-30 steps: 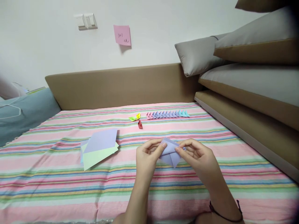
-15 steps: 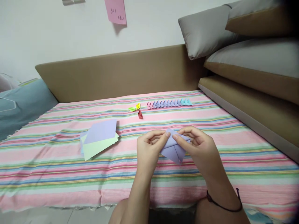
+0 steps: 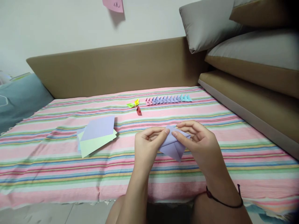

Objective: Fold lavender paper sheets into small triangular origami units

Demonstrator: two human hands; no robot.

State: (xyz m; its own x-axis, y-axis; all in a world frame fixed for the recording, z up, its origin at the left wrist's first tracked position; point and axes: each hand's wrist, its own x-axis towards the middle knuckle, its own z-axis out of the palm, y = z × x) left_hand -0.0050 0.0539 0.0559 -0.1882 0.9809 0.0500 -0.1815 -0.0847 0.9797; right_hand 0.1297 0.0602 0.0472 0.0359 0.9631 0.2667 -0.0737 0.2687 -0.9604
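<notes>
hands (image 3: 173, 146), pinched lilac paper (image 3: 173, 147), folded, pointed

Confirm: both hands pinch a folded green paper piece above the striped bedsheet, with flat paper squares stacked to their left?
Not green: the head view shows the folded paper piece is lilac. The left hand and right hand do pinch it above the pink striped bedsheet, with the flat lilac and green paper squares stacked to their left.
</notes>
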